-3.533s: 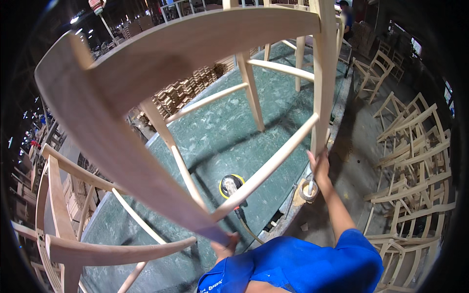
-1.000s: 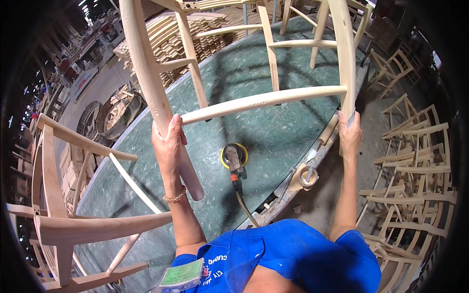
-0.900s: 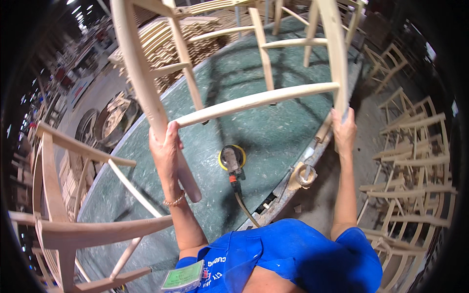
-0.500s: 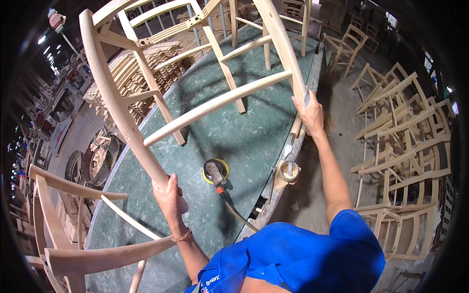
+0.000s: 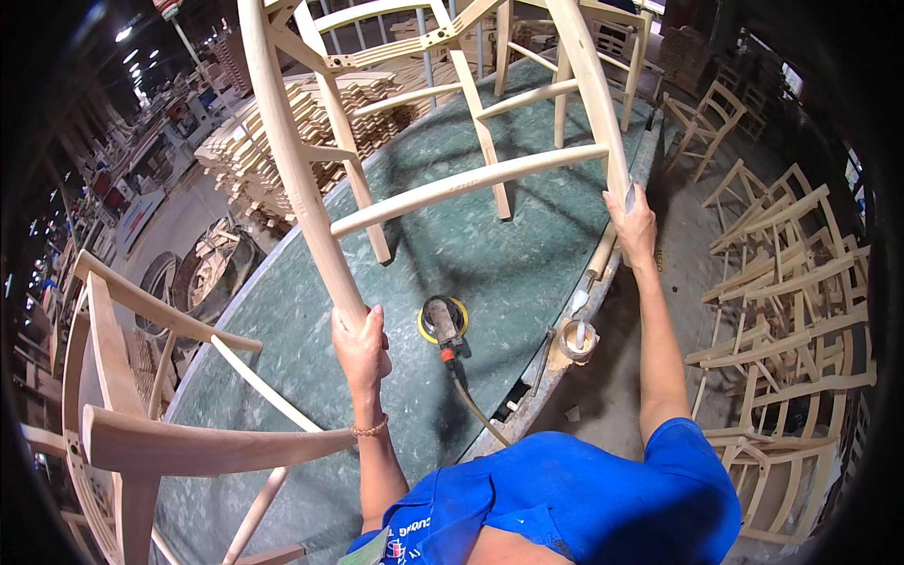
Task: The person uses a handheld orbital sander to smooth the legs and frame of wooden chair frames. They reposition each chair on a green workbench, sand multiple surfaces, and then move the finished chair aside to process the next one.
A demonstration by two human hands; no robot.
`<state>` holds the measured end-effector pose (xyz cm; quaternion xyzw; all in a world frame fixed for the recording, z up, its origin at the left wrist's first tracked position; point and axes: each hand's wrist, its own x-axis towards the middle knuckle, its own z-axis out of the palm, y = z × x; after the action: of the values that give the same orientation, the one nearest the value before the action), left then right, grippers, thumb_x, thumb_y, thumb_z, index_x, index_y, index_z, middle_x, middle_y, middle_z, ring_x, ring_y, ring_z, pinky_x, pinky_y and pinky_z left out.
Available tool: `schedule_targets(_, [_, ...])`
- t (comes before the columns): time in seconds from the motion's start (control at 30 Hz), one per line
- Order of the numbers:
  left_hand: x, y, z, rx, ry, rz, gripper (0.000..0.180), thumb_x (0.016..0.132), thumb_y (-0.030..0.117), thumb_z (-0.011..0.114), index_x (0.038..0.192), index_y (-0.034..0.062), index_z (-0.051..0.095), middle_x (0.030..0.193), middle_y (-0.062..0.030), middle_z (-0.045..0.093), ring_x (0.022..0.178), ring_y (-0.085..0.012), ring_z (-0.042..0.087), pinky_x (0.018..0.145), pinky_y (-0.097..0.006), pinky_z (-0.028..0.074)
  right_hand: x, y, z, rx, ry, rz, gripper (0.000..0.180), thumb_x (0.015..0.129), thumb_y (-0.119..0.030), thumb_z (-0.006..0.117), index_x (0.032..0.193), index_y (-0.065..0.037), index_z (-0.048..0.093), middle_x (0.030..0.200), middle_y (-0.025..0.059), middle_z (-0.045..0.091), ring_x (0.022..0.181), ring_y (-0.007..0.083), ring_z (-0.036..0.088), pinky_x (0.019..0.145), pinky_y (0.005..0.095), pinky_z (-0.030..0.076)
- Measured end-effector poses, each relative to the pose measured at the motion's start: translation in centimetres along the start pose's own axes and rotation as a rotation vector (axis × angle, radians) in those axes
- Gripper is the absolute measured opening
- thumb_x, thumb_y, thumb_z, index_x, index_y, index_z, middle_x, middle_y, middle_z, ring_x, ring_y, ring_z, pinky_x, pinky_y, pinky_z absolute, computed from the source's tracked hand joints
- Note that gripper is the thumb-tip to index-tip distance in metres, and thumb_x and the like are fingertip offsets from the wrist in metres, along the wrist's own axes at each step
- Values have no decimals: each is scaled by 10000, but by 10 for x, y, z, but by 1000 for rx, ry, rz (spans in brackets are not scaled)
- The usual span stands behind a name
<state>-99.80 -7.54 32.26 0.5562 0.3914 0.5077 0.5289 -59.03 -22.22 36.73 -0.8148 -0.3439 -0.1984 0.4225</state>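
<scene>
A bare wooden chair frame (image 5: 471, 181) is tipped over on the green tabletop (image 5: 414, 395), its two long curved legs pointing toward me. My left hand (image 5: 360, 353) is wrapped round the end of the left leg. The right leg's end is in my right hand (image 5: 635, 226), with a small grey flat piece (image 5: 630, 197) beside the thumb; I cannot make out its kind. Between my arms a round sander (image 5: 441, 321) with a yellow-edged pad lies on the table, its hose running toward me.
A second wooden chair (image 5: 217, 443) stands close by my left forearm. On the table's right edge sits a small round cup (image 5: 577, 341) with a pale tool in it. Stacked slats (image 5: 254, 160) lie beyond the table; piled chairs (image 5: 791, 311) fill the right side.
The whole view has shifted, so the chair and table sit farther right. The left leg's end, visible below my left hand before, is now covered by it. Both hands keep their hold.
</scene>
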Motion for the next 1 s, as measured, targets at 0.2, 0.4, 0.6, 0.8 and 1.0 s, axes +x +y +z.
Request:
schedule_targets(0.2, [-7,-8,-6,-4,17,6,239,862,109,677,951,45,464,658,-8,504,464,-84,481,412,-242,392,-5,-2,3,-49,12,44,510,831,-490,651,1137,-102,528,909,257,657,894,472,617,731,524,486])
schedule_targets(0.4, [-12,-9,-1,-52,-3,21,225,869,96,663,945,42,459,652,-6,497,447,-75,462,397,-239,382,-15,0,-3,-43,-3,74,477,837,-464,651,1101,-94,504,889,248,659,875,462,623,719,522,481])
schedule_targets(0.6, [-19,-17,-1,-72,9,15,224,862,89,667,947,45,465,655,-5,505,453,-75,471,401,-239,388,-26,7,1,-72,25,103,482,835,-463,649,1103,-90,502,878,247,658,861,460,627,711,521,481])
schedule_targets(0.8, [-29,-41,-7,-77,36,-17,229,838,93,688,941,57,487,671,-3,523,509,-78,501,432,-247,410,-44,26,5,-101,65,112,464,833,-443,656,1091,-78,532,862,270,647,845,476,621,680,530,482])
schedule_targets(1.0, [-37,-46,-6,-35,25,-18,214,824,106,702,887,51,505,687,-2,539,560,-64,498,479,-251,417,-56,26,5,-52,92,34,419,850,-356,654,1089,-38,522,916,279,638,915,474,597,724,503,472])
